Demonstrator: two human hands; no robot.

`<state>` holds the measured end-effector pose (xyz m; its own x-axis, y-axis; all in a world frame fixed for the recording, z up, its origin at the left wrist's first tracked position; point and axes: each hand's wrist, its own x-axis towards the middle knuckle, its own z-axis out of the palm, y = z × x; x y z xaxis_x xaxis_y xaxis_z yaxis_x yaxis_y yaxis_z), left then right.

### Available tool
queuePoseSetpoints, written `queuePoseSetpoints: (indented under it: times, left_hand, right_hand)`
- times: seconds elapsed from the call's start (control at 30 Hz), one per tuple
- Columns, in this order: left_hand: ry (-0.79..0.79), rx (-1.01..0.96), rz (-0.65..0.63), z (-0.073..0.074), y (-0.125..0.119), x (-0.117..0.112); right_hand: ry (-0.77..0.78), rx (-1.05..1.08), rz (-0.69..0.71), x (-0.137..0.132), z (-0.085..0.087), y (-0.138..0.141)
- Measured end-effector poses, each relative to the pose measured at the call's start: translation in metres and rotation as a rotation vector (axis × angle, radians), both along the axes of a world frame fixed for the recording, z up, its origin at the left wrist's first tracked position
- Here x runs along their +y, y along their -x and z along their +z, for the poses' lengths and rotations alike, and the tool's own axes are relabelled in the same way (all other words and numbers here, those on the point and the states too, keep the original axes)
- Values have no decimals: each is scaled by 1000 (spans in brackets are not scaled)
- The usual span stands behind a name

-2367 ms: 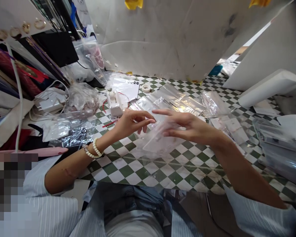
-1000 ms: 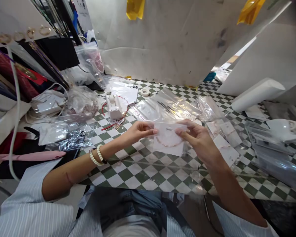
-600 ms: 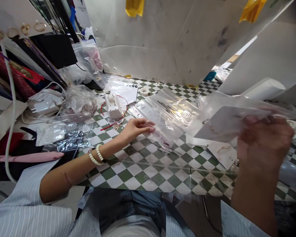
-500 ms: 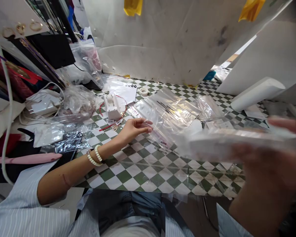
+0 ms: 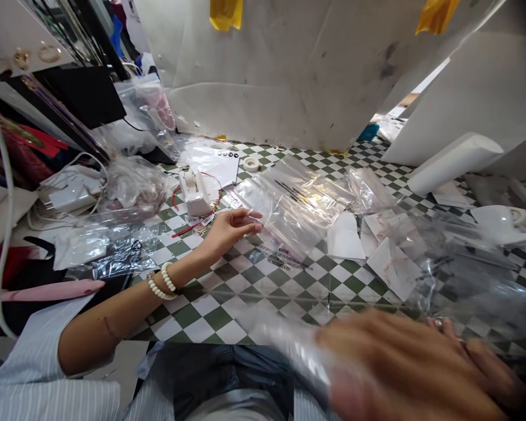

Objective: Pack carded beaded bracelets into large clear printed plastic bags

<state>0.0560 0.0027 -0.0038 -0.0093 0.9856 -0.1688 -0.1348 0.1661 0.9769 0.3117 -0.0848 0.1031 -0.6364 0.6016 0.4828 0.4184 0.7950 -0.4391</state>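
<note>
Left hand (image 5: 230, 229) rests loosely curled at a clear plastic bag (image 5: 293, 204); right hand (image 5: 403, 368) (blurred) on clear film (image 5: 289, 345), grip unclear.

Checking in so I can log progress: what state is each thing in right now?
Clear plastic bag: lying flat, creased
Left hand: open, fingertips over the bag
Right hand: blurred, grip unclear
White card: lying flat
Tape roll: lying on its side
Bead bracelet: worn on the left wrist

Clear plastic bag (image 5: 291, 210) with black print, green-and-white checkered tabletop (image 5: 263, 298), pale blue pinstriped sleeve (image 5: 39, 397), cream beaded bracelet (image 5: 161, 282)
</note>
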Motion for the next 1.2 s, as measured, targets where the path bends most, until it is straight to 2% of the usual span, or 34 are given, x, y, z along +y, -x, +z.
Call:
queuePoseSetpoints:
  times: [0.03,0.07,0.17,0.2,0.27,0.33,0.43,0.47,0.53,0.67,0.77,0.83,0.93,1.03,1.1,1.2]
  left_hand:
    - [-8,25,14,0,0,0]
    - [-12,49,28,0,1,1]
    - [-27,96,66,-4,3,3]
    - [-36,113,75,-6,4,4]
    - [-56,156,78,-8,7,5]
    - [-63,214,69,-8,9,6]
    - [-96,314,76,-5,10,5]
    - [-112,344,89,-4,10,5]
    - [-141,404,119,-3,9,4]
    - [-262,663,183,-4,6,1]
    - [-413,909,235,-7,7,2]
    - [-506,986,230,-8,7,5]
    - [-594,1012,114,-5,2,3]
    - [-580,925,-73,11,-16,-12]
    - [-532,849,-276,28,-34,-27]
    - [-515,904,-598,53,-54,-33]
  right_hand:
    - [69,57,25,15,-10,2]
    - [143,90,-51,30,-23,4]
    - [407,139,-398,66,-63,13]
    - [443,134,-448,73,-73,14]
    - [403,66,-488,81,-85,9]
    - [248,-34,-593,83,-84,-4]
    - [-23,-277,-948,84,-75,-35]
    - [-69,-360,-1059,85,-73,-46]
    - [-47,-516,-1178,89,-74,-65]
    - [58,-607,-1159,96,-86,-82]
    - [-33,-539,-1175,96,-90,-80]
    - [-94,-499,-1169,93,-91,-76]
    - [-108,-497,-1132,90,-91,-70]
    - [-76,-537,-1097,89,-92,-68]
    - [-63,-556,-1086,89,-93,-67]
    - [-39,-563,-1121,91,-95,-67]
